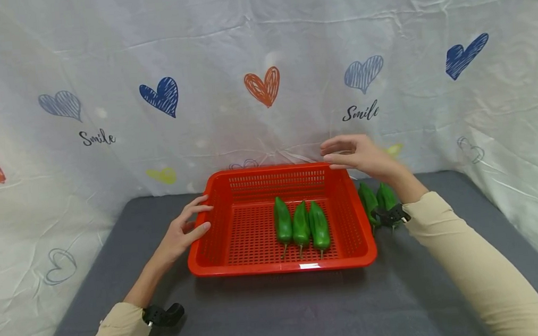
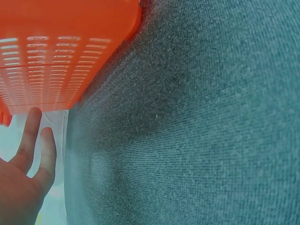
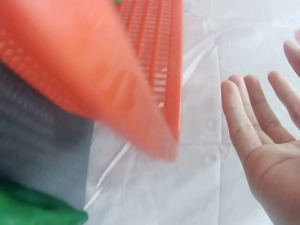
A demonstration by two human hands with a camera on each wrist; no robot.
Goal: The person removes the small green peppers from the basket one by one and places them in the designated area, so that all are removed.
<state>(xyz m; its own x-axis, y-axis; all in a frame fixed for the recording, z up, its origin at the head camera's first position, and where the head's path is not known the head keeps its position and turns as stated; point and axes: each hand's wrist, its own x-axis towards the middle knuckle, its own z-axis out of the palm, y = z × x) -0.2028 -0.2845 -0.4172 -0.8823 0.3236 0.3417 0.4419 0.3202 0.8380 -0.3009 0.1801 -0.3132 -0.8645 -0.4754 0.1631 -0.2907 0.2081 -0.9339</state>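
A red plastic basket (image 1: 282,267) with slotted walls stands on the grey tabletop. Three green peppers (image 1: 300,226) lie side by side on its mesh floor, right of the middle, stems toward me. At the basket's left rim is my left hand (image 1: 183,230), thumb and fingers spread; in the left wrist view two straight fingers (image 2: 47,152) show beside the slotted wall. Over the far right corner hangs my right hand (image 1: 361,154), its fingers loosely extended. The right wrist view shows that hand (image 3: 272,145) apart from the basket, nothing in its palm.
Two more green peppers (image 1: 368,200) lie on the table just outside the basket's right wall, partly behind my right wrist. A white curtain (image 1: 214,87) printed with hearts hangs along the table's far edge. Each wrist wears a black camera strap (image 1: 164,315).
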